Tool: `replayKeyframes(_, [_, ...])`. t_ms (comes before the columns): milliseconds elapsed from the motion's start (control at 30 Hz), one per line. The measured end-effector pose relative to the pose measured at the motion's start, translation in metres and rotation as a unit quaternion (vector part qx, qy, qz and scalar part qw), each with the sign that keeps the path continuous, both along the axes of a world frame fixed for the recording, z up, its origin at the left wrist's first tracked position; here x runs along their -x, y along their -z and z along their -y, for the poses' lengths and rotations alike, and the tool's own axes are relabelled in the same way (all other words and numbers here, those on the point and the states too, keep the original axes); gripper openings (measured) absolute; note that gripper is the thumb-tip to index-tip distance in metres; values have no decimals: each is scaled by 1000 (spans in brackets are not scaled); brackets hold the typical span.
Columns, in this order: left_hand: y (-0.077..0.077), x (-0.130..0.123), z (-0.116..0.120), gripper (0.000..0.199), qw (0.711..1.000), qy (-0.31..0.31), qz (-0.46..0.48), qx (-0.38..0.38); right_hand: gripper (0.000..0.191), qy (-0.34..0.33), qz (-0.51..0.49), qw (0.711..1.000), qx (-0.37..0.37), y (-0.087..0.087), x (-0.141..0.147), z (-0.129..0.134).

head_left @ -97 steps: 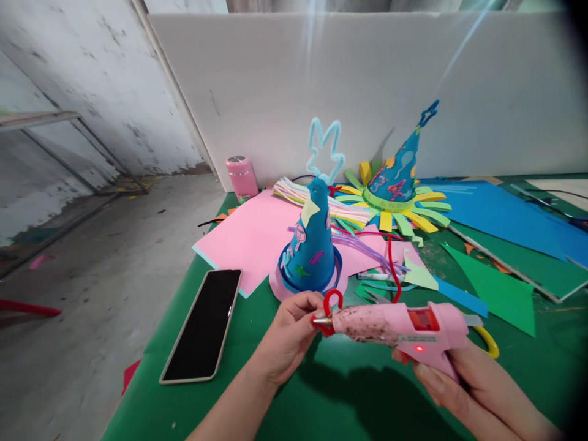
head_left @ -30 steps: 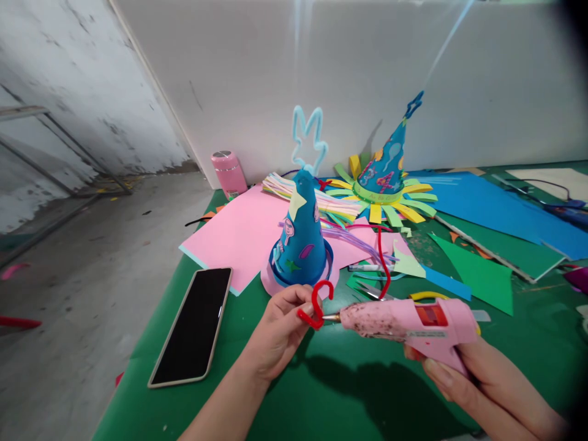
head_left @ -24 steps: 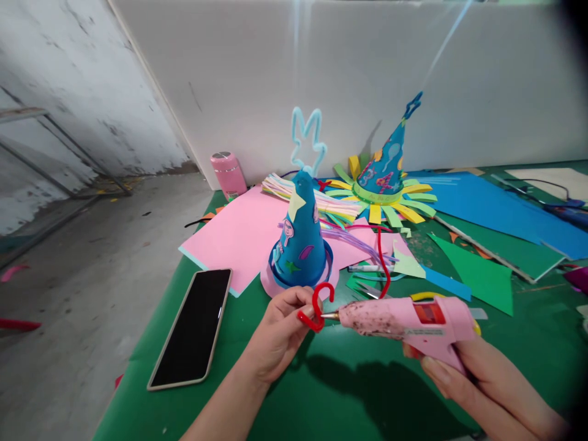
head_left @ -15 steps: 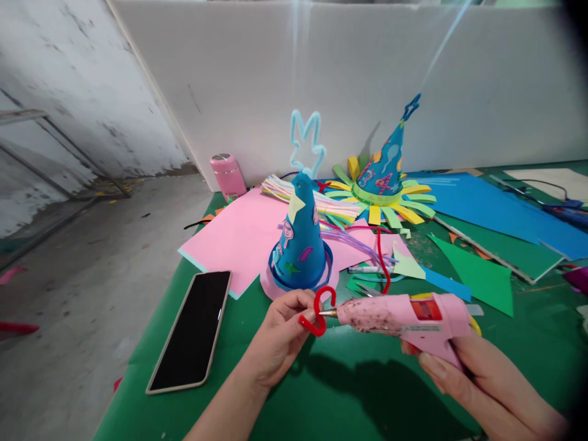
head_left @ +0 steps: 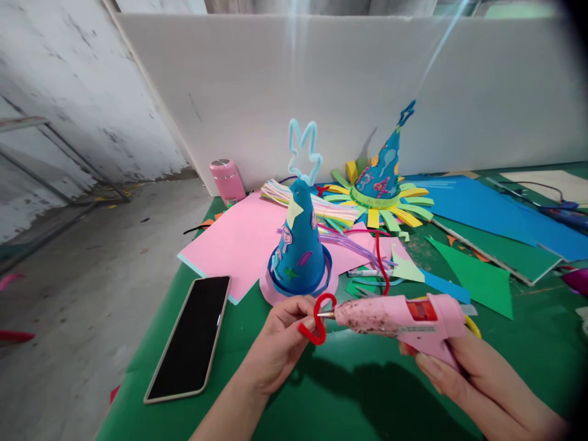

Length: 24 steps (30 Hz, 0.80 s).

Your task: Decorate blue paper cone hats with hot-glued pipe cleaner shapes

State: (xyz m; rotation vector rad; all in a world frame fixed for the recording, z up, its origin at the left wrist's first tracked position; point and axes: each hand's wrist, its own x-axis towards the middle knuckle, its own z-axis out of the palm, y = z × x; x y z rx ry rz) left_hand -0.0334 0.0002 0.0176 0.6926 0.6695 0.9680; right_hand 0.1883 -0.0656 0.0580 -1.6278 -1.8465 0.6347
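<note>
Pinched between the fingers of my left hand (head_left: 282, 343) is a red pipe cleaner (head_left: 320, 335) bent into a curved shape. My right hand (head_left: 473, 376) grips a pink hot glue gun (head_left: 404, 318) by its handle, its nozzle pointing left. The metal tip meets the middle of the red pipe cleaner; whether glue is coming out I cannot tell. Just behind my left hand stands a blue cone hat (head_left: 303, 257) with stickers, a pink brim and a light blue pipe-cleaner shape (head_left: 304, 153) on top.
A phone (head_left: 190, 340) lies at the left on the green table (head_left: 349, 392). Behind are a pink bottle (head_left: 227, 184), pink paper (head_left: 229, 239), a bundle of pipe cleaners (head_left: 312, 205) and a second blue cone hat (head_left: 381, 171) with yellow-green strips. Blue sheets (head_left: 482, 205) and green scraps (head_left: 482, 275) lie right.
The whole scene sits slightly lower in the view as the camera tilts up a little. Both hands keep their hold, with the nozzle still at the red pipe cleaner.
</note>
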Motion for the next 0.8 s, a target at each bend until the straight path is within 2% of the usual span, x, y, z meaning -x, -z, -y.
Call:
replayKeyframes(333, [-2,1,-3,8,999,7,19,-34,35,-8,0,1000,7,3,-8,7])
replayKeyframes(800, [2,0,1,8,1000,12,18,-6,25,-4,-12,1000,-7,0,-1,1])
